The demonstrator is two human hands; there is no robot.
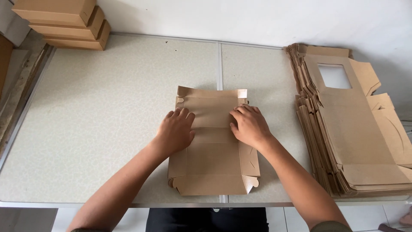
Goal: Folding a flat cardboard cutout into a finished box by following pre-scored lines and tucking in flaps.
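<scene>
Flat kraft box blank [213, 165] laid at table [107, 111] centre near front edge, long axis running away from body; left hand [175, 131] and right hand [249, 126] pressed flat, fingers spread, nothing gripped, on upper half, equally near; folded panel between them; blank stack [356, 129] right

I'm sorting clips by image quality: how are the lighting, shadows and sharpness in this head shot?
Head view: soft, even daylight, no glare; faint shadows under the left hand and right hand on the flat cardboard blank; everything is sharp, including the stack of blanks; the table edges bow slightly from wide-angle distortion.
</scene>
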